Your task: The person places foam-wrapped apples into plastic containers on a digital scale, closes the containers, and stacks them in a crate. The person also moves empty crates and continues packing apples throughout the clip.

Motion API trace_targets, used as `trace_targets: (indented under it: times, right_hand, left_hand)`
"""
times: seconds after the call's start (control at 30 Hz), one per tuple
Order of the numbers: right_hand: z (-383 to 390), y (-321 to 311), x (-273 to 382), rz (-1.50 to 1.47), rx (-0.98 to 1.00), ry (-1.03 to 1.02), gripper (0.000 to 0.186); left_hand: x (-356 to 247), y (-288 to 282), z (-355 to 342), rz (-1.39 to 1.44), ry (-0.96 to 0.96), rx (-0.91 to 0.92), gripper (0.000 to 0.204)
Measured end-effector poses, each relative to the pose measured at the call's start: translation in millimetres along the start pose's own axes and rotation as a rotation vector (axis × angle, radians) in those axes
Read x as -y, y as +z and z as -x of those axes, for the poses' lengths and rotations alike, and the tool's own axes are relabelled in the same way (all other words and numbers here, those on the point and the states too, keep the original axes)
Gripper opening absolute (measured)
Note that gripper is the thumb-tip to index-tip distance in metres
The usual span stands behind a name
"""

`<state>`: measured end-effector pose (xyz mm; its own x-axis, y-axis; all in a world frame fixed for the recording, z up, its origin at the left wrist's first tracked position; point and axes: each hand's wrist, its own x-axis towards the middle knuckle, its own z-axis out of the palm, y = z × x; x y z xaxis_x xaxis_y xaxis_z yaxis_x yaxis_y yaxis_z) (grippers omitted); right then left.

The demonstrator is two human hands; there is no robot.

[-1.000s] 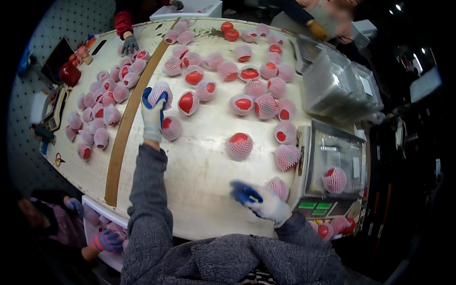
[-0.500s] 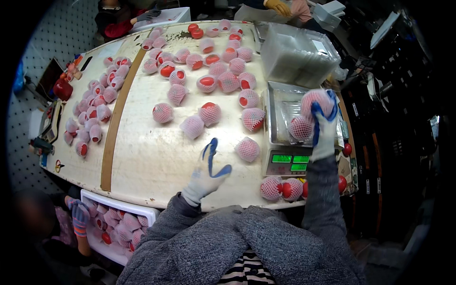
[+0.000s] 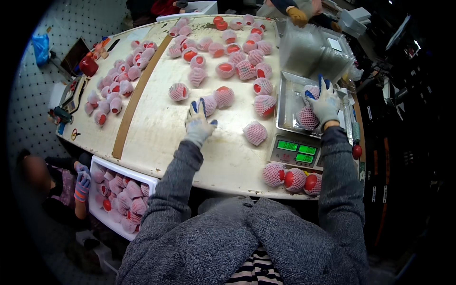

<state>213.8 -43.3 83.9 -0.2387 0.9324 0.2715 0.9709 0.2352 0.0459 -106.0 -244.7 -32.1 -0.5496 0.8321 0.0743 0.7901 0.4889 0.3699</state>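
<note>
My left hand (image 3: 198, 127), in a white glove with blue fingertips, is open over the table. Its fingers reach the near side of a red fruit in a pink-white foam net (image 3: 209, 105); whether they touch is unclear. A second netted fruit (image 3: 223, 97) lies just beyond. My right hand (image 3: 326, 105), gloved alike, is over the metal tray of a scale (image 3: 288, 114), thumb and fingers around a netted fruit (image 3: 311, 90) that it partly hides. Another netted fruit (image 3: 308, 118) lies beside it in the tray. Green digits glow on the scale's display (image 3: 297, 148).
Several netted fruits (image 3: 246, 70) are spread across the white table (image 3: 156, 137), divided by a brown strip (image 3: 137, 90). Clear plastic boxes (image 3: 304, 50) stand behind the scale. At lower left, a co-worker's gloved hand (image 3: 82, 184) is beside a white foam box (image 3: 154, 182) of fruit.
My right hand has lowered its fruit into the scale's tray beside the other one. My left hand has moved forward to the netted fruit. The view has shifted.
</note>
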Motion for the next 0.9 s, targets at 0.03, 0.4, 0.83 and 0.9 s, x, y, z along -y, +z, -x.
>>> trace_targets:
  times: [0.03,0.4,0.83,0.9]
  right_hand:
    - [9.0,-0.1,-1.0,-0.024,-0.001,0.004,0.088]
    - [87.0,18.7,-35.3,-0.215,0.063,-0.117,0.073]
    - [97.0,-11.7,-69.7,-0.185,-0.093,0.195,0.03]
    - [109.0,-17.0,-97.7,-0.4,-0.018,0.344,0.038]
  left_hand:
    - [-0.6,7.1,-16.4,-0.087,0.019,-0.03,0.089]
    - [3.3,54.0,-90.3,0.821,-0.344,-0.059,0.07]
    - [-255.9,-32.1,-62.3,0.356,0.515,0.161,0.037]
    - [-244.2,-29.5,-67.5,0.37,0.606,-0.032,0.031]
